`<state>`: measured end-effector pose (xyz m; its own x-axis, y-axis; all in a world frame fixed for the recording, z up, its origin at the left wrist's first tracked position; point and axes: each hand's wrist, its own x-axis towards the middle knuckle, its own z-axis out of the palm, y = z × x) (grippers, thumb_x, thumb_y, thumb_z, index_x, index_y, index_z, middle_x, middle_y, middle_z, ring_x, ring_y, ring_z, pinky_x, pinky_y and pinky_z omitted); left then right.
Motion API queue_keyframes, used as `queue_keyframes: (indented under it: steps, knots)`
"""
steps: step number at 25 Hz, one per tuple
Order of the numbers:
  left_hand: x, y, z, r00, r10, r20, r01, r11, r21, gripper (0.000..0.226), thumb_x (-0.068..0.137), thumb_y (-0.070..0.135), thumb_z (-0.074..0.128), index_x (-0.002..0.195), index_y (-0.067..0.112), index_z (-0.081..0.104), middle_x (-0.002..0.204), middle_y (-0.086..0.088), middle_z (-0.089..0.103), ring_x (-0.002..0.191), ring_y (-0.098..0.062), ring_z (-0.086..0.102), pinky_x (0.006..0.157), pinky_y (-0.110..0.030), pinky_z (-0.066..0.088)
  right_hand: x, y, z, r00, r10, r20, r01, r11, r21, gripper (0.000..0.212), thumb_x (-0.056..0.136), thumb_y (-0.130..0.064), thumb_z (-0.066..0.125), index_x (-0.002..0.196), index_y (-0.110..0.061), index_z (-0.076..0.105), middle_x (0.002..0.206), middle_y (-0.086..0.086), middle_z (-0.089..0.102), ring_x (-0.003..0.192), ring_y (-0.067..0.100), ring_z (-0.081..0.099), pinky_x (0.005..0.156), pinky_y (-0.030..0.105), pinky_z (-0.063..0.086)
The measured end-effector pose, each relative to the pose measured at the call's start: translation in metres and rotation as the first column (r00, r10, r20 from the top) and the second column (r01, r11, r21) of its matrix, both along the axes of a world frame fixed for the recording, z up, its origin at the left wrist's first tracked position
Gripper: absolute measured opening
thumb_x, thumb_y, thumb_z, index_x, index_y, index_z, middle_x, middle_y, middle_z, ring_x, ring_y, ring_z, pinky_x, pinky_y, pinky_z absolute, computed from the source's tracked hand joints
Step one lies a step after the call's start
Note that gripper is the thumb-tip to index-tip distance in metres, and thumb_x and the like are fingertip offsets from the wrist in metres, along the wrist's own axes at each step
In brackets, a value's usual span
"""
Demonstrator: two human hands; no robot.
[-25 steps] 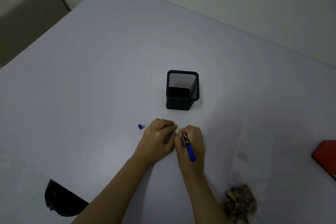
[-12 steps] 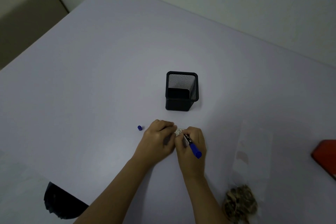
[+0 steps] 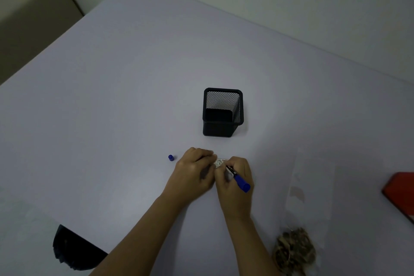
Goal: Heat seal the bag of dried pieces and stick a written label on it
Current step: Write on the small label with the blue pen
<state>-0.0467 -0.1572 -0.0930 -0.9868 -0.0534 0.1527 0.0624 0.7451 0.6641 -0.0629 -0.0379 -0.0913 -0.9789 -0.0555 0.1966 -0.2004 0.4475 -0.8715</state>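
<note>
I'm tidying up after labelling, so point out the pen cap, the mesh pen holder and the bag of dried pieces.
pen cap (image 3: 171, 157), head view, middle of the cap.
mesh pen holder (image 3: 218, 129), head view, near wall.
bag of dried pieces (image 3: 312, 177), head view, clear upper part.

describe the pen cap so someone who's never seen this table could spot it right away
Start at the black mesh pen holder standing mid-table, then look nearer the person and to the left. Just left of the left hand lies the pen cap, alone on the bare table. It is the only tiny blue piece lying loose.
</note>
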Motion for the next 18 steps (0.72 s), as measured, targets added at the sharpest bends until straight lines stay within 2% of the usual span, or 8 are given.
queue_keyframes:
  steps: [5, 7, 10, 11, 13, 16, 18]
  knots:
    - [0.0, 0.001, 0.002, 1.0, 0.013, -0.004, -0.013, 1.0, -0.001, 0.033, 0.08, 0.028, 0.057, 0.101, 0.007, 0.071, 0.098, -0.006, 0.069, 0.091, -0.009, 0.057, 0.082, -0.015, 0.045, 0.001, 0.001, 0.0, 1.0, -0.028, 0.009, 0.028, 0.999, -0.035, 0.013, 0.081, -0.022, 0.047, 0.071, -0.013, 0.045, 0.072, -0.019, 0.041, 0.067, -0.004, 0.048, 0.057, 0.007, 0.042]
    - [0.0, 0.001, 0.004, 1.0, 0.008, 0.002, -0.008, 1.0, -0.002, 0.032, 0.081, 0.026, 0.056, 0.1, 0.006, 0.071, 0.097, -0.006, 0.07, 0.09, -0.011, 0.058, 0.081, -0.017, 0.047, 0.0, 0.002, 0.003, 0.992, -0.124, 0.016, 0.125, 0.987, -0.096, 0.007, 0.08, -0.024, 0.048, 0.077, -0.019, 0.045, 0.071, -0.013, 0.047, 0.068, -0.002, 0.053, 0.059, 0.008, 0.046]
    - [0.0, 0.003, 0.005, 1.0, -0.003, -0.004, 0.003, 1.0, -0.008, 0.031, 0.081, 0.026, 0.055, 0.101, 0.006, 0.069, 0.097, -0.007, 0.069, 0.088, -0.012, 0.059, 0.08, -0.018, 0.048, -0.001, 0.004, 0.008, 0.952, -0.288, 0.101, 0.303, 0.932, -0.2, 0.01, 0.079, -0.024, 0.054, 0.078, -0.015, 0.051, 0.069, -0.008, 0.056, 0.067, -0.002, 0.06, 0.057, 0.005, 0.047]
    - [0.0, 0.003, 0.006, 1.0, -0.003, -0.004, 0.003, 1.0, -0.003, 0.031, 0.081, 0.025, 0.056, 0.102, 0.006, 0.067, 0.097, -0.007, 0.068, 0.089, -0.011, 0.057, 0.08, -0.017, 0.047, -0.001, 0.006, 0.011, 0.944, -0.298, 0.142, 0.325, 0.915, -0.237, 0.009, 0.081, -0.016, 0.059, 0.076, -0.015, 0.052, 0.07, -0.007, 0.058, 0.067, -0.002, 0.061, 0.059, 0.005, 0.048]
    - [0.001, 0.005, 0.007, 1.0, 0.0, -0.01, 0.0, 1.0, 0.015, 0.029, 0.081, 0.023, 0.058, 0.102, 0.005, 0.064, 0.099, -0.007, 0.067, 0.09, -0.01, 0.053, 0.081, -0.016, 0.045, -0.004, 0.01, 0.02, 0.917, -0.283, 0.28, 0.37, 0.868, -0.331, 0.022, 0.084, 0.001, 0.061, 0.076, -0.018, 0.053, 0.073, -0.002, 0.061, 0.066, -0.001, 0.061, 0.062, 0.008, 0.05]
    - [0.005, 0.007, 0.014, 0.992, 0.022, -0.122, -0.025, 0.999, -0.027, 0.024, 0.08, 0.014, 0.061, 0.099, 0.0, 0.065, 0.099, -0.013, 0.067, 0.092, -0.013, 0.053, 0.085, -0.013, 0.041, -0.013, 0.016, 0.037, 0.851, -0.211, 0.481, 0.459, 0.744, -0.486, 0.016, 0.088, -0.002, 0.056, 0.081, -0.016, 0.058, 0.074, -0.002, 0.064, 0.066, 0.001, 0.063, 0.063, 0.011, 0.051]
    - [0.011, 0.007, 0.02, 0.959, 0.062, -0.277, -0.092, 0.991, -0.097, 0.018, 0.08, 0.007, 0.061, 0.093, -0.004, 0.067, 0.096, -0.017, 0.068, 0.089, -0.017, 0.054, 0.081, -0.02, 0.046, -0.015, 0.02, 0.049, 0.801, -0.142, 0.581, 0.514, 0.66, -0.548, 0.015, 0.089, -0.002, 0.054, 0.081, -0.014, 0.06, 0.071, -0.005, 0.067, 0.066, 0.001, 0.064, 0.061, 0.01, 0.052]
